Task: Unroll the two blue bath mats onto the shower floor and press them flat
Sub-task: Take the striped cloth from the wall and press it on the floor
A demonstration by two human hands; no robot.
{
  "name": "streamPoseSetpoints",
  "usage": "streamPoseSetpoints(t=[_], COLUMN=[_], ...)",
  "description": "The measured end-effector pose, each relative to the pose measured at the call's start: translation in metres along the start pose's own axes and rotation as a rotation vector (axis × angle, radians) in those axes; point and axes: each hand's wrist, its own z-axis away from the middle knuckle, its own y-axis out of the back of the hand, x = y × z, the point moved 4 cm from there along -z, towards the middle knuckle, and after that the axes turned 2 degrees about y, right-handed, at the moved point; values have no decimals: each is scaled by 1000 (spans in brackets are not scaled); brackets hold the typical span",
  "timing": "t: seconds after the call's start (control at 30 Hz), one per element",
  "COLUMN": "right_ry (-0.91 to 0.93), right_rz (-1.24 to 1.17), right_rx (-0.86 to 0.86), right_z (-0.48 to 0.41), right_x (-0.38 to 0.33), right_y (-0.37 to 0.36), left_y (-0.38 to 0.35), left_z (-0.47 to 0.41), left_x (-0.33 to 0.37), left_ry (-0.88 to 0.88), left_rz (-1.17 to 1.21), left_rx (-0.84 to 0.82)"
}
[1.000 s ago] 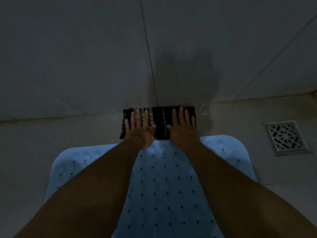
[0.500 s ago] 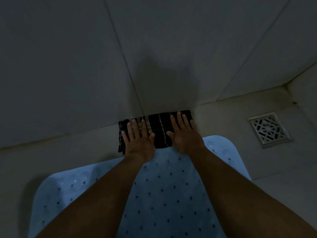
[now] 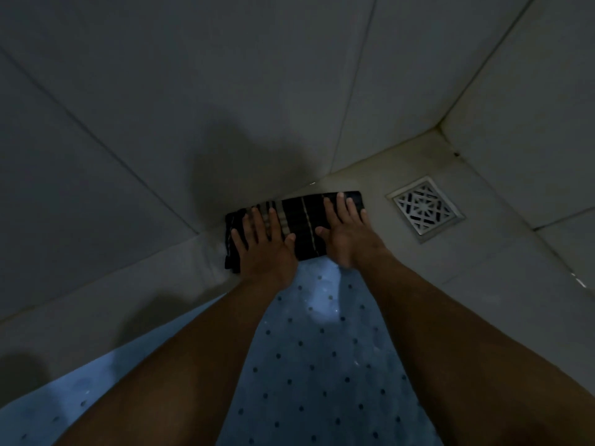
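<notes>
Mat (image 3: 322,381), blue and dotted with small holes, lies unrolled on the shower floor (image 3: 499,268). It runs from the bottom edge of my view up towards the foot of the wall (image 3: 225,91). I see only this one mat, and both forearms cross it. At its far end a dark striped cloth (image 3: 306,220) lies along the wall's base, its near edge touching the mat. Left hand (image 3: 264,249): released, fingers straight and spread, palm down on the cloth's left half, heel over the mat's edge. Right hand (image 3: 346,233): likewise released, fingers straight, flat on the cloth's right half. Neither hand grasps anything. A square metal drain (image 3: 426,209) sits in the floor just right of the cloth, near the corner and apart from the mat. The light is dim, so I cannot tell whether the mat's edges lie fully flat.
</notes>
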Motion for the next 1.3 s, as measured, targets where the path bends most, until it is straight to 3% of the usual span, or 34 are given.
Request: streamPoseSetpoints(t=[0.27,0.97,1.2,1.3], right_ry=[-159,-642,-704,-712], right_rz=[-95,-353,-287,-392], right_rx=[1,166,139,128], right_z=[13,103,112,109], right_x=[29,82,94,91], right_y=[1,-26,-25,-18], left_y=[5,11,-1,6], left_z=[-14,-45,-35,-35], left_x=[34,155,172,172], left_ry=[-174,-832,-840,-844], left_rz=[-107,-465,-495,-526], left_rx=[-18,-142,-161,-201])
